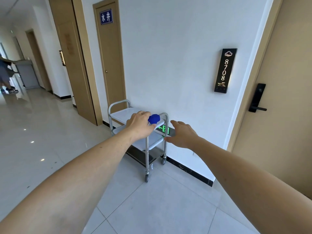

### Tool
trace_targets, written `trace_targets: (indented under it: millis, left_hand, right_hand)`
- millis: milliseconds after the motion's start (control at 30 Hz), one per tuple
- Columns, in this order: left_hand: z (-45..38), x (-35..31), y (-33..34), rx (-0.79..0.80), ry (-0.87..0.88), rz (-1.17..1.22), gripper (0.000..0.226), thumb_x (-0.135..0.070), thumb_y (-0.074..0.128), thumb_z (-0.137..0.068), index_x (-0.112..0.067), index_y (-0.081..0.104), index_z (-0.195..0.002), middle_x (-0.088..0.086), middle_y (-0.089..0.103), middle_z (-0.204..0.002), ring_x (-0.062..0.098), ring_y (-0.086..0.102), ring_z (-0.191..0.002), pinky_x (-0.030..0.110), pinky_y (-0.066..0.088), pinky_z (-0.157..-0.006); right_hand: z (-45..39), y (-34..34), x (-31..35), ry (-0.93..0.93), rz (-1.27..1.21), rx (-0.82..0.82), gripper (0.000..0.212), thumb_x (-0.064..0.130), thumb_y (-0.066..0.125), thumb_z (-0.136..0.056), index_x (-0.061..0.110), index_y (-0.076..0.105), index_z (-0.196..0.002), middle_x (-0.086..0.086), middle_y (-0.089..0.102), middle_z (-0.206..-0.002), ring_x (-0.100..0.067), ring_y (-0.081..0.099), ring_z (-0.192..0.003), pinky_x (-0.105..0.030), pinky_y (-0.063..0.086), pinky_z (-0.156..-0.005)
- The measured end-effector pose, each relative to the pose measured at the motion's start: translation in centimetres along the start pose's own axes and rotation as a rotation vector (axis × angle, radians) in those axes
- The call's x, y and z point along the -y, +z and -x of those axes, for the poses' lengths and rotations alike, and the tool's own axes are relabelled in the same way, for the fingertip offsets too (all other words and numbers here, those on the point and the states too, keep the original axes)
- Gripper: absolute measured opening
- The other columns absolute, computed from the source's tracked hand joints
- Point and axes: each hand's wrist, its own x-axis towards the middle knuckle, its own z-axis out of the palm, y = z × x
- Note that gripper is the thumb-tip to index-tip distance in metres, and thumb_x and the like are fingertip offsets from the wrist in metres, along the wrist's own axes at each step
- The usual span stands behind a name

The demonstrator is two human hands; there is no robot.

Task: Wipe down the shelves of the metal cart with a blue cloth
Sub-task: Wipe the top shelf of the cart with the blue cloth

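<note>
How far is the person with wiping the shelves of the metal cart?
Nothing looks wiped yet. In hand: the left hand holds the bunched blue cloth, seen in front of the top shelf of the metal cart; contact cannot be told. The right hand is open, reaching toward the cart. Left: apparently the top, middle and bottom shelf.

A single wide-angle head view looks forward and down along both outstretched arms toward a metal cart (140, 132) against a white wall (177, 65). The cart stands near, the corridor floor (42, 132) stretching away at left.
</note>
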Motion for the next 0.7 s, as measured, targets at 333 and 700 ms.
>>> trace_targets:
  millis: [333,700]
  left_hand:
    - [-12.7,-3.4,2.2,-0.017,-0.046,-0.061,0.066,-0.042,0.057,-0.093,-0.017,0.035,-0.149,0.006,0.038,-0.154,0.028,0.034,-0.140,0.043,0.036,-0.109]
    - [-23.2,-1.3,7.0,0.021,-0.033,-0.053,0.065,-0.042,0.059,-0.093,-0.017,0.036,-0.149,0.004,0.040,-0.152,0.026,0.035,-0.139,0.044,0.037,-0.108]
  right_hand:
    - [-12.5,-2.8,-6.7,-0.103,-0.072,-0.032,0.077,0.050,0.065,-0.087,0.023,0.032,-0.152,-0.004,0.047,-0.144,-0.033,0.044,-0.128,-0.039,0.043,-0.095]
    - [-23.8,-1.0,-9.7,-0.087,-0.065,0.018,0.080,0.050,0.065,-0.088,0.023,0.028,-0.154,-0.005,0.044,-0.148,-0.033,0.040,-0.133,-0.042,0.042,-0.100]
